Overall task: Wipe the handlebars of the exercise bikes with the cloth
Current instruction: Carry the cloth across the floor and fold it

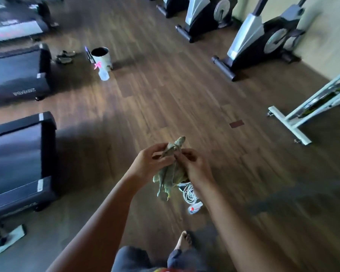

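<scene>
The crumpled, greenish-grey cloth [170, 169] hangs between my two hands, out in front of me above the dark wood-plank floor [165, 91]. Its top corner pokes up past my fingers, and the rest droops in soft, wrinkled folds below my palms. My left hand [147, 161] has its fingers curled around the upper left edge of the fabric, pinching it against the thumb. My right hand [192, 165] is closed on the upper right edge, fingertips pressed into the fabric just beside those of the left.

Below the cloth, on the floor, lies a coil of thin white cable [188, 193], with a small clear plastic bottle [194, 208] just beside it. My bare foot [184, 240] shows near the bottom.

Along the right wall stand black and silver exercise bikes [257, 36], smooth-shelled with round flywheel covers, well apart from the cloth; their handlebars are out of view. Nearer on the right is a white metal frame [294, 118] with a T-shaped foot. To the left sit black treadmill decks [18, 154]. Farther off are a pale cylindrical bucket [102, 57] with a dark inside and, beside it, a clear spray bottle with a pink trigger [102, 72].
</scene>
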A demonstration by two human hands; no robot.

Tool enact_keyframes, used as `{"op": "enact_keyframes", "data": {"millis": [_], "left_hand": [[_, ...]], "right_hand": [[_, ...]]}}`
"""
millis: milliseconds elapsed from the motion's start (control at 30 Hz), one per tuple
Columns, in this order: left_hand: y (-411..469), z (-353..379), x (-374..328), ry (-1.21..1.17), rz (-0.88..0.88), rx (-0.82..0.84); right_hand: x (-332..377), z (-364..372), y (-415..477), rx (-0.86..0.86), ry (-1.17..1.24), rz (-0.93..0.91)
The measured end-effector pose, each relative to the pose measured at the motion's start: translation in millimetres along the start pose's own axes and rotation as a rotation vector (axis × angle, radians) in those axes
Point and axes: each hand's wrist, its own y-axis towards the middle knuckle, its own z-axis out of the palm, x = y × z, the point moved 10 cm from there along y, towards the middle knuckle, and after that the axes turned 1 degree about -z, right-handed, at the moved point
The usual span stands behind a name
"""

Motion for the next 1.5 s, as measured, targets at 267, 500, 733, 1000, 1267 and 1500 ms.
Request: {"op": "enact_keyframes", "data": {"millis": [267, 500, 733, 1000, 1267, 1500], "left_hand": [[63.9, -12.1, -10.6, 0.101, 0.069, 0.060], [116.4, -23.0, -8.6, -0.035, -0.010, 0.186], [137.8, -15.2, 2.0, -0.172, -0.103, 0.320], [158.4, 18.2, 39.3, 0.104, -0.078, 0.394], [214.0, 37.8, 88.1, 0.073, -0.135, 0.305], [256.4, 48.7, 162.5, 0.103, -0.250, 0.413]], "right_hand": [[-0.5, 6.8, 31.4, -0.121, 0.135, 0.066], [-12.3, 15.4, 39.3, -0.336, 0.318, 0.098], [-17.5, 18.6, 48.6, -0.535, 0.237, 0.029], [-46.9, -8.9, 63.9, -0.670, 0.197, 0.064], [-102.9, -38.7, 85.0, -0.702, 0.223, 0.159], [-180.1, -45.8, 114.4, -0.803, 0.257, 0.247]]}}
